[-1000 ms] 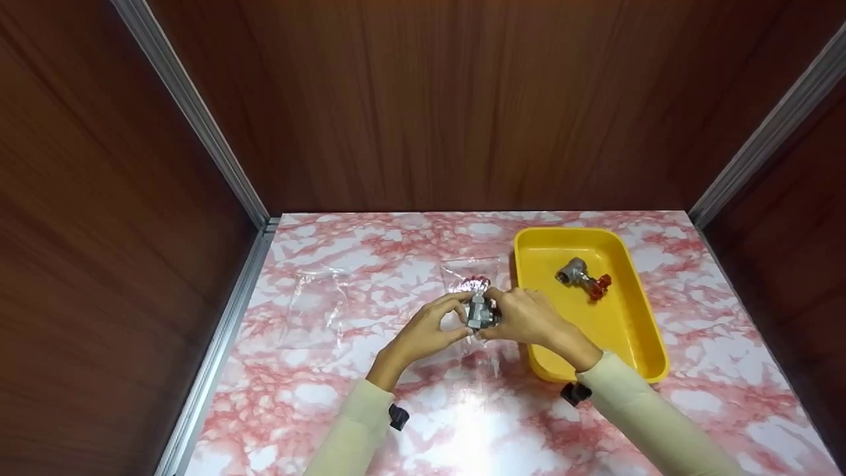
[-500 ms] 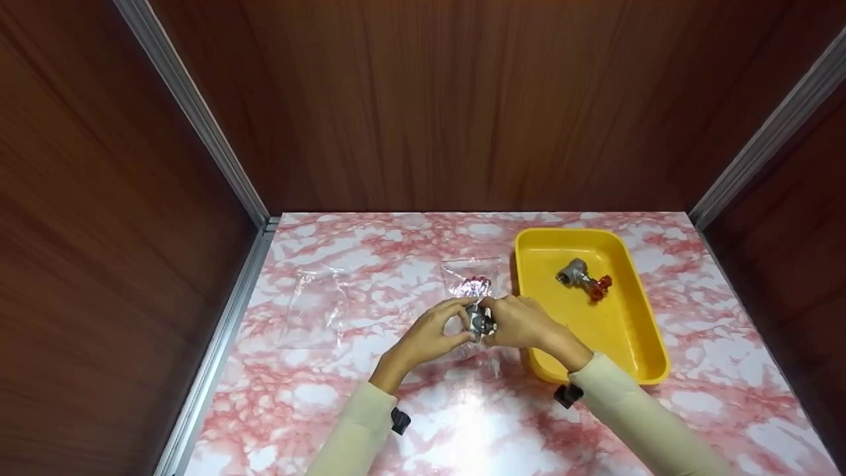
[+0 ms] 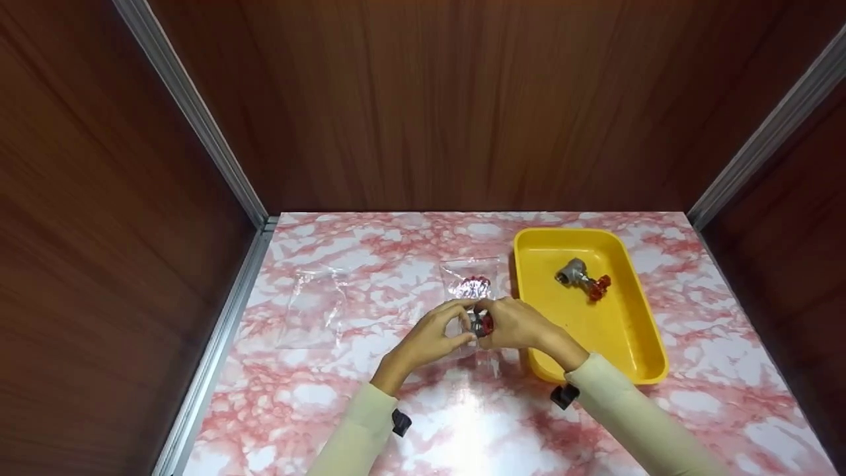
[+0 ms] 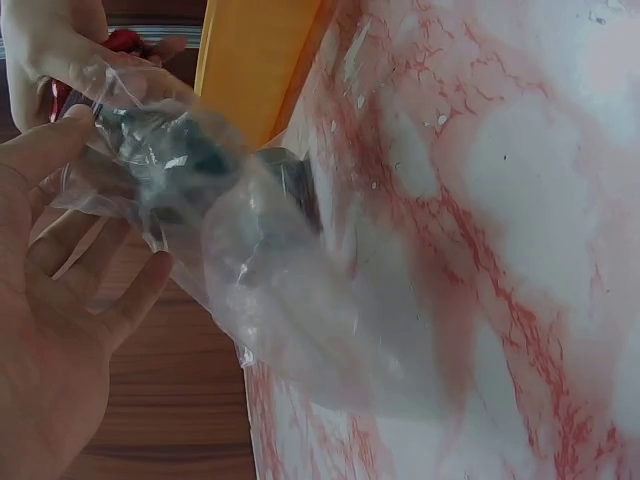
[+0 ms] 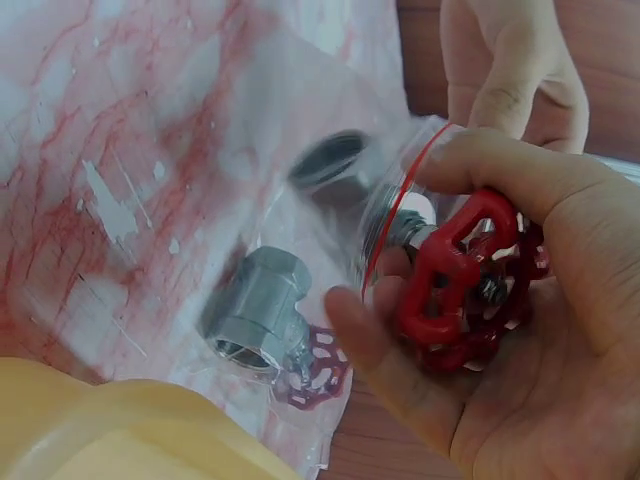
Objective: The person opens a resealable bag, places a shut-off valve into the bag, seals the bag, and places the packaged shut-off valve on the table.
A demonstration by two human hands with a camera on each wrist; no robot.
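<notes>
Both hands meet over the middle of the table at a metal valve (image 3: 486, 324). In the right wrist view, my right hand (image 3: 522, 327) grips its red handwheel (image 5: 445, 270), while the silver body (image 5: 335, 165) lies within a clear zip bag with a red seal line. From the other side my left hand (image 3: 426, 337) pinches the mouth of that zip bag (image 4: 290, 290), whose loose end hangs over the marbled surface. Just beyond the hands, a second valve with a red handwheel (image 3: 474, 285) lies in its own clear bag on the table.
A yellow tray (image 3: 598, 340) stands right of the hands, holding another valve (image 3: 576, 272) with a red handwheel. One flat clear bag (image 3: 314, 311) lies on the table at left. Brown wood-grain panels (image 3: 423, 119) border the table at the back and both sides.
The valve has turned between the hands, so its red handwheel now shows by the right fingers. Both hands have shifted slightly toward the near edge.
</notes>
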